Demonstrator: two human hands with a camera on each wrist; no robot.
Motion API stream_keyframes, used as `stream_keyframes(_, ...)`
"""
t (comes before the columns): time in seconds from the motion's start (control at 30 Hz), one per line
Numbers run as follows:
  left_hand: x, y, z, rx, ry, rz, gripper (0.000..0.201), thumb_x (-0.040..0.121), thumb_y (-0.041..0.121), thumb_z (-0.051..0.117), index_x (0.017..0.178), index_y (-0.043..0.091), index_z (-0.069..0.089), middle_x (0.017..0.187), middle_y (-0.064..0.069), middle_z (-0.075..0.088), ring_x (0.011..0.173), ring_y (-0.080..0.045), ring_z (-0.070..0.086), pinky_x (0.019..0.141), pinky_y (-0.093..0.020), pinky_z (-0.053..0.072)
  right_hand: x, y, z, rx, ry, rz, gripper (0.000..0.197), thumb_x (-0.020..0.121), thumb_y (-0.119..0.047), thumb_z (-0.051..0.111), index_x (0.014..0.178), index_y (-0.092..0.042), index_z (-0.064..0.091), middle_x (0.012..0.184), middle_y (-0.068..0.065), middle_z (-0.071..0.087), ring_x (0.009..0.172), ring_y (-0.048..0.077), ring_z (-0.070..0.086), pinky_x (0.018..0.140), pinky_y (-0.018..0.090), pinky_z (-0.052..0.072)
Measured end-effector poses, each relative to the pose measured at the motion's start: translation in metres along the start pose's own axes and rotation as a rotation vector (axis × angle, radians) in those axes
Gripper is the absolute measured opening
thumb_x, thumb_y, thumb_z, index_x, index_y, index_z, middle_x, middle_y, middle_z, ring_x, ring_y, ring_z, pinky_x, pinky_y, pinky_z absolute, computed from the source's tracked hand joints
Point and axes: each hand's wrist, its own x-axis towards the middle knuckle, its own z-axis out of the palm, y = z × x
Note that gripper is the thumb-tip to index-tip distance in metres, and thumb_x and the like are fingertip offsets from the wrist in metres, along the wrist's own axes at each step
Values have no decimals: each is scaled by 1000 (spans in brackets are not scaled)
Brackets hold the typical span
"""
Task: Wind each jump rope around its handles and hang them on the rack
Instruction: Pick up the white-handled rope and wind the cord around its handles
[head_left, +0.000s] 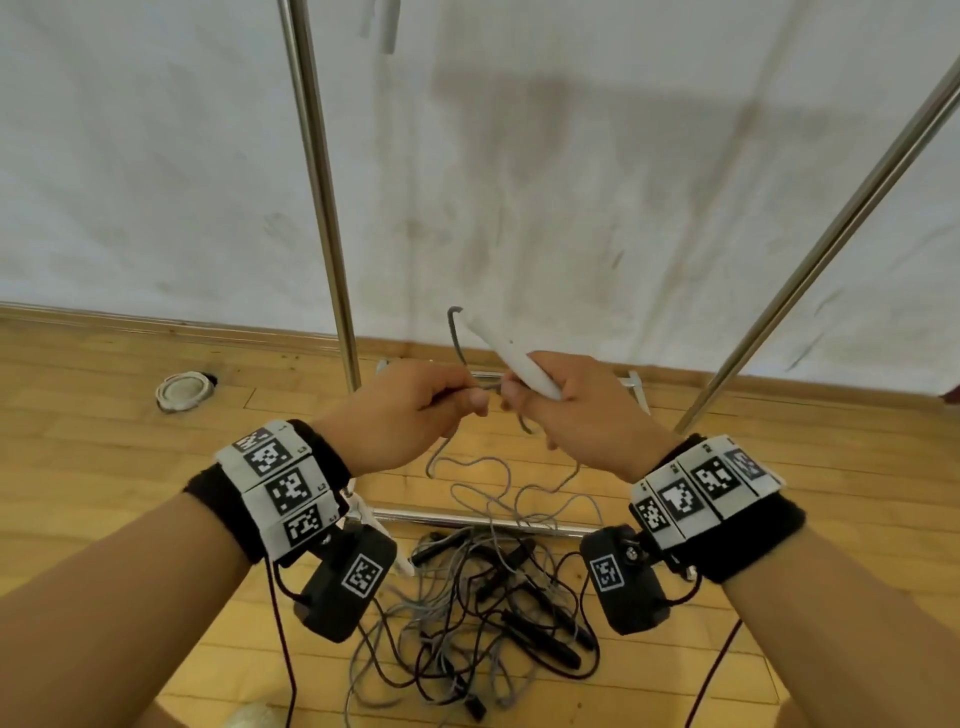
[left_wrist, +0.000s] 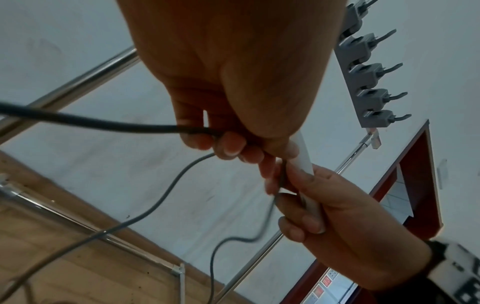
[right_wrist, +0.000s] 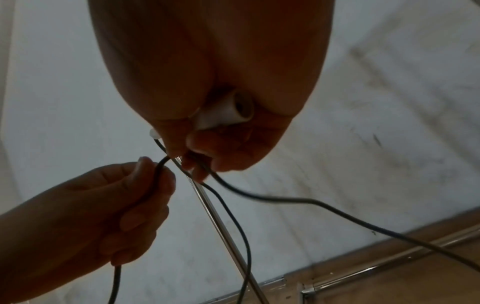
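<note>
White handle (head_left: 511, 358) is sitting gripped in the right hand (head_left: 582, 410), while the left hand (head_left: 410, 410) is pinching its grey cord (head_left: 457, 338), held up before the rack (head_left: 322, 208). Winding looks barely started; the other ropes (head_left: 488, 613) are lying tangled on the near floor (head_left: 104, 467), with none seen hanging.

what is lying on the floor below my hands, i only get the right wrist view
Observer: A tangled pile of grey and black ropes lies on the wooden floor, with black handles among them.
Operator: is the rope wound on my handle yet
Observer: No. In the head view, the part of the white handle that juts from the right hand is bare. The grey rope loops from its tip to the left hand.
Operator: any hooks free
Observer: The left wrist view shows a grey strip of hooks. None of the hooks in view carries a rope.
</note>
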Motion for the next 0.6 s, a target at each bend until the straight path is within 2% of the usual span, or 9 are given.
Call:
stream_keyframes(0.1, -3, -7, -2, 10, -52, -29, 23, 98, 39, 55, 83, 25, 65, 65, 11, 61, 56, -3, 54, 55, -18, 44, 3, -2, -1, -33, 57, -19, 22, 95, -32, 60, 84, -13, 61, 66, 6, 58, 55, 15, 50, 58, 40, 48)
stream_keyframes(0.17, -7, -16, -2, 75, -131, -66, 18, 96, 38, 57, 82, 28, 63, 75, 12, 67, 69, -2, 61, 67, -23, 50, 4, -3, -5, 5, 124, -20, 24, 95, -30, 61, 82, -11, 61, 58, -3, 50, 52, 13, 45, 56, 34, 41)
stream_keyframes(0.23, -11, -26, -1, 86, -204, -105, 18, 98, 32, 57, 81, 28, 61, 84, 16, 70, 83, -3, 64, 80, -32, 51, 4, -5, -10, 42, 167, -30, 23, 96, -29, 60, 80, -12, 60, 56, -9, 49, 52, 13, 44, 55, 34, 41)
stream_keyframes(0.33, -14, -39, 2, 104, -279, -186, 21, 99, 29, 55, 79, 27, 58, 91, 9, 73, 91, -17, 64, 89, -45, 50, 2, -7, -18, 97, 221, -36, 23, 97, -28, 59, 83, -11, 61, 58, -8, 50, 56, 16, 47, 57, 38, 44)
stream_keyframes(0.37, -15, -41, 2, 112, -284, -196, 20, 98, 29, 57, 78, 29, 57, 92, 8, 72, 91, -17, 64, 89, -45, 50, 1, -7, -20, 102, 244, -37, 22, 97, -28, 59, 83, -12, 62, 58, -11, 51, 56, 15, 47, 58, 36, 43)
stream_keyframes(0.43, -16, -46, 2, 103, -261, -188, 19, 93, 28, 64, 77, 32, 55, 91, 9, 69, 90, -10, 62, 87, -40, 51, 1, -5, -24, 93, 284, -49, 21, 97, -28, 58, 80, -16, 61, 57, -13, 52, 55, 11, 46, 56, 31, 42)
stream_keyframes(0.5, -16, -49, 2, 111, -230, -175, 21, 86, 24, 72, 81, 33, 55, 90, 12, 63, 86, 1, 56, 82, -31, 49, 0, -3, -26, 85, 346, -56, 23, 98, -30, 58, 80, -15, 60, 60, -7, 53, 56, 14, 47, 55, 31, 41)
stream_keyframes(0.57, -15, -49, 2, 138, -179, -172, 28, 84, 16, 72, 86, 36, 52, 90, 15, 61, 85, 0, 54, 79, -29, 49, 0, 1, -30, 76, 423, -50, 23, 97, -30, 58, 82, -13, 62, 66, 4, 58, 57, 15, 49, 55, 32, 42)
stream_keyframes(0.6, -14, -48, 2, 143, -144, -181, 29, 85, 15, 70, 88, 36, 51, 91, 15, 62, 85, -1, 55, 77, -28, 50, 0, 3, -33, 78, 456, -40, 22, 97, -30, 59, 83, -14, 63, 69, 4, 60, 57, 13, 50, 55, 30, 43)
